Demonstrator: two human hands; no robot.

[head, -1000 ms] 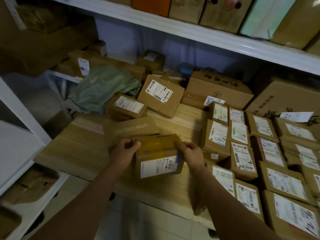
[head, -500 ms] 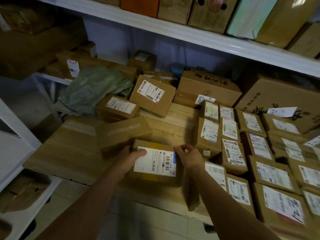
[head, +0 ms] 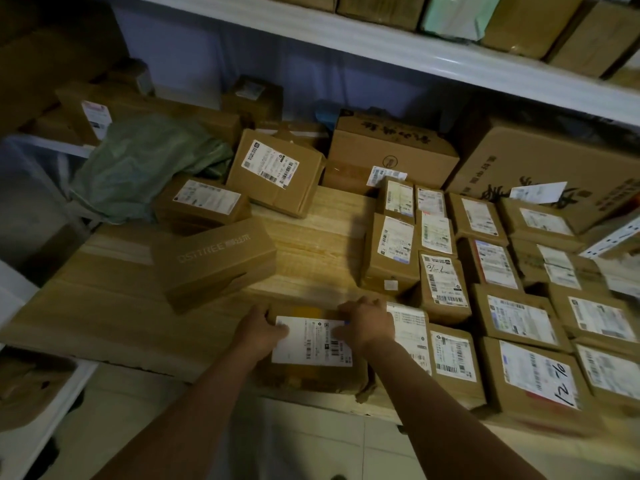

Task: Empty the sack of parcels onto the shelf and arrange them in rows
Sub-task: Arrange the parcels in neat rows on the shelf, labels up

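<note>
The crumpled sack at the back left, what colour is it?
Pale green sack, seen in the head view.

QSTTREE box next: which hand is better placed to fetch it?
Left, probably. The left hand sits on the near parcel's left edge, just below the QSTTREE box. The right hand lies on the side by the arranged rows and would have to cross over.

Above the working level runs a white upper shelf (head: pixel 381 46) carrying a line of brown cartons (head: pixel 533 19) and one pale green package (head: pixel 453 15), all cut off by the top of the view. Behind it stands a bluish-white wall (head: pixel 194 50). Below lies a pale tiled floor (head: pixel 311 441), and at the lower left a white rack (head: pixel 52 403) holds a dim brown carton (head: pixel 24 386).
</note>
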